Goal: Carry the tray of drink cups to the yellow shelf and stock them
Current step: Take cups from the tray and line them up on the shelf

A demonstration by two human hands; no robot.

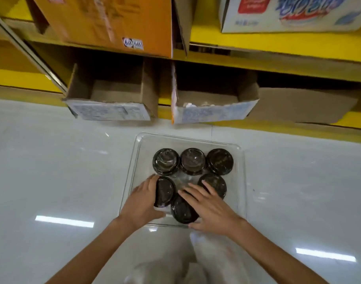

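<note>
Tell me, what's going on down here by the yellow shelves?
A person is bent over a clear plastic tray set on the white floor in front of the yellow shelf. Six dark-lidded drink cups stand in it. The left hand wraps the near-left cup, and the right hand lies over the two cups nearest the person. Open cardboard boxes sit on the lowest shelf, and no cup has been stocked yet.

Single head-worn wide-angle view, steeply downward and forward, close above a clear tray (242,177) on the floor (52,171), yellow shelf (278,44) ahead.
</note>
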